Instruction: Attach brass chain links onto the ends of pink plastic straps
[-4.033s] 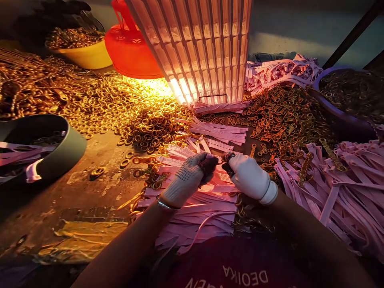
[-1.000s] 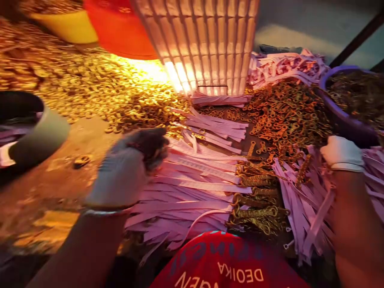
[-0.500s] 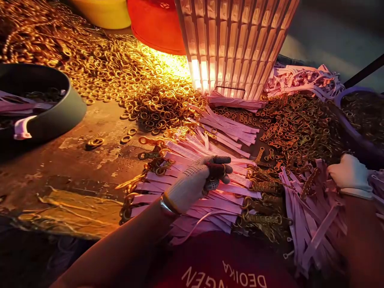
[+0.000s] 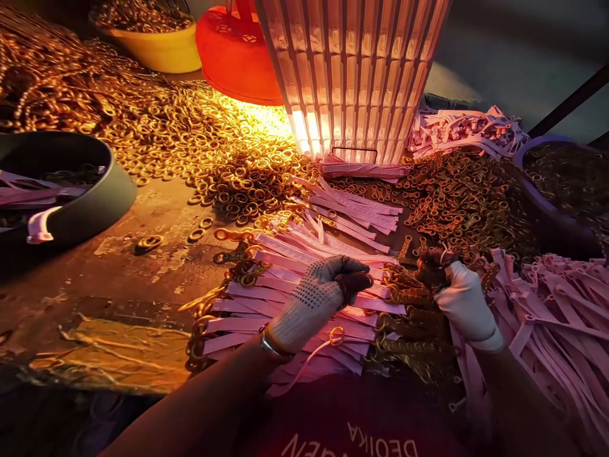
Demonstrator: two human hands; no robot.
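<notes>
My left hand [image 4: 328,289], in a dotted white glove with dark fingertips, is closed in a pinch above a layer of pale pink straps [image 4: 290,273]. A small metal ring [image 4: 370,280] shows at its fingertips. My right hand [image 4: 461,298], also gloved, is closed to its right, over brass links [image 4: 413,295] fastened to the strap ends. Something small and pale shows at its fingertips, too small to name. Below my left hand a thin curved strap carries a bright ring [image 4: 337,336]. More loose pink straps [image 4: 552,324] lie to the right of my right hand.
Heaped brass rings [image 4: 247,181] spread under a red lamp [image 4: 238,57], beside a ribbed translucent panel [image 4: 356,82]. A dark round container [image 4: 107,184] stands left, a yellow bowl [image 4: 162,51] behind. Chain links [image 4: 466,197] pile at right, near a purple-rimmed basin [image 4: 528,165].
My right hand has moved left from the loose straps to beside my left hand. My left hand has shifted slightly, its fingers closing tighter. The ring on the curved strap now shows below it.
</notes>
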